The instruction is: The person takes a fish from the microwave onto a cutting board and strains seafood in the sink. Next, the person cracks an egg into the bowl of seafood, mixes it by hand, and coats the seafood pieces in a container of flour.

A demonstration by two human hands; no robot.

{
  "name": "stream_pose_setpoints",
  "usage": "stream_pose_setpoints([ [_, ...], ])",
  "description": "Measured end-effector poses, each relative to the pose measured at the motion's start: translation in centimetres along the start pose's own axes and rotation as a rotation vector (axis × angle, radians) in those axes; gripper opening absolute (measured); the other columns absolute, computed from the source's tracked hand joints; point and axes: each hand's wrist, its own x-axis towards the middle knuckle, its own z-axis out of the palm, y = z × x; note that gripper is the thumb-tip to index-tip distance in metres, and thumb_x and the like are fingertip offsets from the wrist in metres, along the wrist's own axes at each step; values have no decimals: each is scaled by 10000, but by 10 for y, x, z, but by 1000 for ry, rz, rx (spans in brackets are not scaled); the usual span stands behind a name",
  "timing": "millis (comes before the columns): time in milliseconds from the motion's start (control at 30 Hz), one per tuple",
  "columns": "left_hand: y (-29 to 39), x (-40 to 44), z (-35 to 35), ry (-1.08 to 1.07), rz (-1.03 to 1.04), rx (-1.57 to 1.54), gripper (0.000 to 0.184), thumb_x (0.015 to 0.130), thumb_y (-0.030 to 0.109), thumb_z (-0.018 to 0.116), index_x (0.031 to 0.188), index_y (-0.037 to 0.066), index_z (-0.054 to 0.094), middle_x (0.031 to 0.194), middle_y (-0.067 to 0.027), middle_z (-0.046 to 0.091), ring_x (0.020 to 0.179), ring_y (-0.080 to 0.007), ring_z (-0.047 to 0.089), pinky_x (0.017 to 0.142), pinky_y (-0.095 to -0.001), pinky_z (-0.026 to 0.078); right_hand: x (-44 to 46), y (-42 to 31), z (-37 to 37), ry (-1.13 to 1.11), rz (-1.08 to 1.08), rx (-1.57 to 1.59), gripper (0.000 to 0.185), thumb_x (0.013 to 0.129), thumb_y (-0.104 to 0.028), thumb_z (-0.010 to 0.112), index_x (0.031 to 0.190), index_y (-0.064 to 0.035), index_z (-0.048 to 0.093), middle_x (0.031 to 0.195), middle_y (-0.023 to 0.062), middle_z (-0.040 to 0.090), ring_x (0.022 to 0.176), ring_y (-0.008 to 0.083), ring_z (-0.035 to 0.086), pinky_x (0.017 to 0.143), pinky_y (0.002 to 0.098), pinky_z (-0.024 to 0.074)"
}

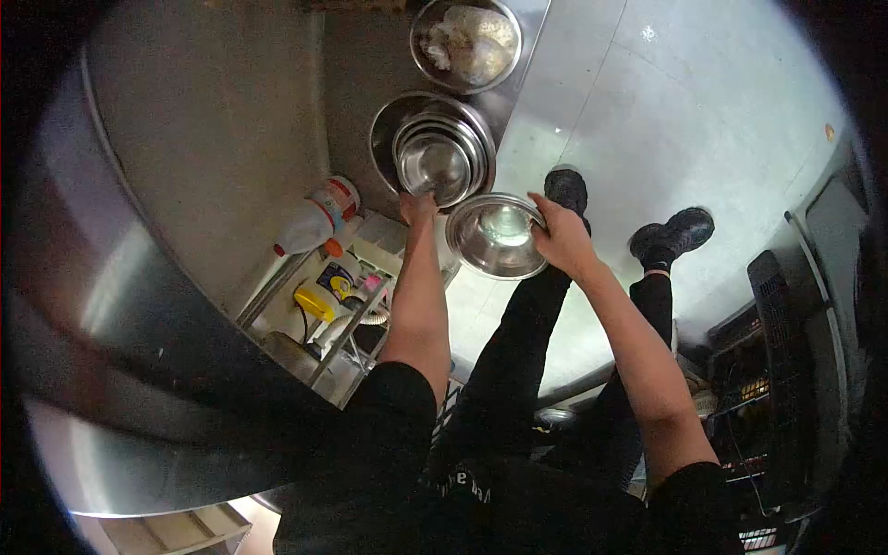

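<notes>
My right hand [560,233] clamps a bowl's [497,238] rim; my left hand [419,208] is at the stack [437,159], closed or not I cannot tell

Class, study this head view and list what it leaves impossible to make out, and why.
All in the head view:
- Fingertips of the right hand under the held bowl: hidden by the bowl.
- Whether the left hand grips or just touches the nested bowls: too small.
- Bottoms of the lower nested bowls: covered by the smallest.
- What the pale stuff is: blurred.
- Label wording on the white bottle: too small.
</notes>
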Motion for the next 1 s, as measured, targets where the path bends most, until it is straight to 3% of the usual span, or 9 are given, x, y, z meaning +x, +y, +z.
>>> stream_pose_setpoints([
  [67, -16, 6, -10, -288, -246, -390, 628, 719, 388, 707, 1137, -48, 536, 1056, -251, 597, 981, -362, 595, 820, -442, 487, -1, 5, 6, -44, -3, 70, 347, 804, -107, 540, 1139, -23, 553, 887, 242, 623, 795, 376, 614, 694, 441, 474],
  [133, -69, 30, 16, 19, 251, 79, 603, 718, 358, 722, 1150, -21, 539, 1051, -206, 614, 952, -342, 610, 758, -411, 513, 3, -8, 7, -89, 42, 73, 300, 828, -153, 546, 1088, -7, 575, 834, 237, 621, 759, 385, 612, 674, 439, 473],
  [233, -53, -6, -16, -106, 210, -242, 570, 753, 345, 686, 1171, -9, 530, 1089, -185, 595, 989, -316, 585, 801, -397, 488, 12, -29, 6, -181, 135, 40, 312, 884, -259, 541, 1022, 14, 602, 795, 238, 612, 790, 385, 600, 702, 424, 466],
  [400, -47, -85, -60, -476, 125, -735, 489, 841, 311, 597, 1223, 19, 506, 1182, -132, 548, 1080, -250, 522, 908, -363, 425, 15, -24, 22, 3, -114, 31, 342, 903, -304, 533, 984, 15, 627, 1261, 223, 451, 985, 330, 560, 872, 409, 413],
  [567, -29, -111, -90, -638, 162, -759, 430, 912, 283, 526, 1265, 41, 487, 1257, -89, 510, 1153, -198, 472, 993, -336, 376, 13, -36, -17, -290, 88, 327, 308, 898, -156, 527, 1176, -29, 490, 1138, 220, 547, 978, 318, 583, 822, 384, 446],
  [633, 7, -105, -102, -592, 535, -129, 309, 891, 157, 534, 1167, 19, 555, 1096, -109, 597, 1008, -206, 551, 874, -299, 426, 13, -39, -29, -391, 220, 225, 394, 833, 1, 495, 1219, -55, 435, 1067, 223, 581, 1028, 340, 574, 842, 377, 448],
  [667, 17, -88, -89, -884, 41, -938, 342, 906, 196, 520, 1198, 18, 535, 1144, -159, 584, 1068, -274, 543, 916, -311, 402, 12, -26, -25, -216, 109, 247, 439, 794, 40, 480, 1219, -62, 435, 1077, 225, 576, 1057, 352, 557, 865, 383, 441],
  [833, 43, -7, -55, 306, 371, 144, 673, 774, 353, 688, 1257, -52, 450, 1233, -235, 510, 1137, -349, 496, 951, -375, 397, 3, -2, -24, -20, 51, 186, 559, 731, 95, 443, 1258, -88, 403, 1148, 233, 545, 1095, 401, 511, 915, 427, 416],
  [1000, 51, 2, -22, 102, 136, 108, 779, 687, 341, 749, 1252, -86, 425, 1191, -279, 512, 1102, -378, 524, 914, -372, 442, -10, 8, -17, -103, 119, 165, 645, 730, 80, 460, 1337, -117, 362, 1176, 227, 533, 1101, 392, 501, 927, 442, 407],
])
